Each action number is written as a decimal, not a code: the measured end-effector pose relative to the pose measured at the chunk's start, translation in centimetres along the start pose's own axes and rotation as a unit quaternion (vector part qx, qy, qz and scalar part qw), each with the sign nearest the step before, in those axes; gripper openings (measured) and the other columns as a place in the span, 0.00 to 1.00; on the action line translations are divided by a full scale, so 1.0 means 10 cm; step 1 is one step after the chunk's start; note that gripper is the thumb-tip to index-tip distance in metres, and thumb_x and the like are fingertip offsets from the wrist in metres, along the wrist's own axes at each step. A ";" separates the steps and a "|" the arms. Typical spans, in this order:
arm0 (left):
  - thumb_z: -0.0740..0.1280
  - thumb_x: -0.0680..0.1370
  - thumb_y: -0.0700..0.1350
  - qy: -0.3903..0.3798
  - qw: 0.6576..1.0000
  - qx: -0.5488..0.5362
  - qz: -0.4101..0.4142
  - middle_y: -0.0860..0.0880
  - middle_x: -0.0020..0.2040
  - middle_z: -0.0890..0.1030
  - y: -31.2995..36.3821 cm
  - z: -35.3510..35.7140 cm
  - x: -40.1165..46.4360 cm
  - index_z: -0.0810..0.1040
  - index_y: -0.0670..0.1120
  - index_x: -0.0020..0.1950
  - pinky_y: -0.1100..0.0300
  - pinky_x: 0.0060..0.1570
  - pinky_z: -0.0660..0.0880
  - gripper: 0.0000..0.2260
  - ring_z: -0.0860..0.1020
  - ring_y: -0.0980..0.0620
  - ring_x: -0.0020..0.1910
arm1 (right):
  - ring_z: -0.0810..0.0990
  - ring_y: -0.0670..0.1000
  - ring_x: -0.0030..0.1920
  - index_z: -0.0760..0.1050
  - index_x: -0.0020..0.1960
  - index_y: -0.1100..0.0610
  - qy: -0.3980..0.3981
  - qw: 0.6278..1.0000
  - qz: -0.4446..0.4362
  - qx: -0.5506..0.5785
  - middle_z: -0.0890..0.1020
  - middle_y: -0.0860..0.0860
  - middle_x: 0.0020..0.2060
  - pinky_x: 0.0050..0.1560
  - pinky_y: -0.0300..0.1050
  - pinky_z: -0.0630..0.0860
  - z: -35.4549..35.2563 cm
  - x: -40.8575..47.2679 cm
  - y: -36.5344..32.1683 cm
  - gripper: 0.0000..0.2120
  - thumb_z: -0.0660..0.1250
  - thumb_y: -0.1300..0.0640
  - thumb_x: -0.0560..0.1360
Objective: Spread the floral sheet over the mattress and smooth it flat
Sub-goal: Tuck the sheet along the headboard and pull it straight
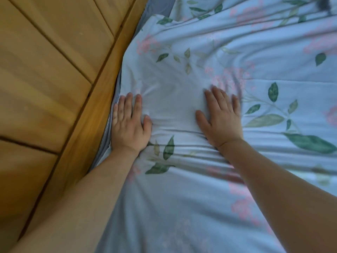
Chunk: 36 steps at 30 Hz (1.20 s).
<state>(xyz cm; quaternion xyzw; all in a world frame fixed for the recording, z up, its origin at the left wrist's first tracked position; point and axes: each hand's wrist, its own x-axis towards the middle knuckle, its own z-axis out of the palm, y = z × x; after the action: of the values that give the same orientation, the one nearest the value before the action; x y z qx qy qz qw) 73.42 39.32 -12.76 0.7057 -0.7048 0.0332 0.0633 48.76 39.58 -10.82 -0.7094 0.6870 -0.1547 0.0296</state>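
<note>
With both your left hand [128, 123] and right hand [221, 118] flat and holding nothing at the bed's left edge, press the soft, light sheet [182, 99] outward, since it creases easily.

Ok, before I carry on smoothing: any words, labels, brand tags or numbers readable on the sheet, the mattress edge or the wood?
None: no text, label, brand or number can be read anywhere in this view.
The floral sheet carries only printed leaves and pink flowers.
The wooden panels are plain.
The grey mattress edge beside the left hand shows no tag.
The right hand hides only a small patch of the sheet.
</note>
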 end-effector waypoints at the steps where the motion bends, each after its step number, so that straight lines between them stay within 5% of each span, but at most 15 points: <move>1: 0.45 0.79 0.56 0.006 1.000 0.001 0.002 0.45 0.79 0.52 0.00 0.00 0.01 0.51 0.48 0.79 0.51 0.76 0.41 0.29 0.47 0.47 0.78 | 0.58 0.51 0.76 0.62 0.75 0.54 0.000 1.000 -0.009 0.020 0.62 0.52 0.75 0.76 0.56 0.46 -0.07 -0.07 -0.06 0.37 0.46 0.36 0.73; 7: 0.45 0.79 0.54 0.065 0.998 0.005 0.023 0.42 0.77 0.59 -0.02 0.00 -0.18 0.57 0.43 0.78 0.51 0.76 0.45 0.30 0.55 0.44 0.77 | 0.52 0.53 0.78 0.57 0.77 0.55 -0.029 0.994 -0.101 -0.041 0.56 0.52 0.77 0.76 0.58 0.40 -0.18 -1.13 -0.50 0.40 0.41 0.36 0.71; 17: 0.45 0.82 0.54 0.020 0.998 0.058 0.025 0.45 0.78 0.56 -0.23 -0.28 -0.73 0.53 0.45 0.79 0.49 0.75 0.46 0.26 0.53 0.45 0.77 | 0.42 0.54 0.78 0.46 0.79 0.53 -0.057 0.988 -0.040 -0.137 0.46 0.51 0.79 0.75 0.59 0.38 0.09 -1.46 -0.71 0.31 0.43 0.40 0.80; 22: 0.48 0.82 0.56 0.044 0.990 0.132 0.032 0.43 0.74 0.63 -0.48 -0.50 -1.72 0.59 0.41 0.76 0.51 0.72 0.56 0.27 0.59 0.44 0.74 | 0.42 0.55 0.78 0.45 0.79 0.54 -0.070 0.994 0.006 -0.084 0.45 0.52 0.78 0.75 0.59 0.40 -0.05 -1.82 -1.03 0.31 0.42 0.42 0.80; 26: 0.49 0.83 0.50 0.026 0.977 0.212 0.004 0.41 0.66 0.70 -0.53 -0.79 -2.52 0.66 0.38 0.70 0.53 0.59 0.66 0.22 0.69 0.43 0.63 | 0.42 0.53 0.78 0.45 0.79 0.56 -0.102 0.991 -0.076 -0.043 0.45 0.51 0.79 0.75 0.57 0.39 -0.15 -2.49 -1.44 0.31 0.42 0.42 0.81; 31: 0.50 0.80 0.46 0.070 0.969 0.237 -0.005 0.44 0.56 0.76 -0.70 -1.23 -3.91 0.70 0.46 0.66 0.53 0.50 0.70 0.18 0.74 0.44 0.55 | 0.43 0.53 0.78 0.45 0.79 0.56 -0.146 0.978 -0.151 -0.018 0.46 0.51 0.78 0.75 0.57 0.40 -0.39 -3.36 -1.74 0.31 0.43 0.43 0.81; 36: 0.50 0.82 0.47 0.016 0.971 0.214 -0.110 0.45 0.65 0.69 -0.78 -1.49 -5.00 0.53 0.51 0.77 0.55 0.52 0.69 0.22 0.70 0.45 0.60 | 0.57 0.56 0.75 0.58 0.76 0.55 -0.159 0.972 -0.175 0.002 0.60 0.52 0.75 0.74 0.56 0.51 -0.62 -3.94 -1.84 0.27 0.47 0.45 0.80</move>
<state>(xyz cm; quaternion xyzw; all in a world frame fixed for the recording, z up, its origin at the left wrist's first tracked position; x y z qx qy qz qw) 81.63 90.83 -5.17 0.7752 -0.5987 0.1874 -0.0740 64.62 80.38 -7.25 -0.8342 0.5382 -0.0435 0.1122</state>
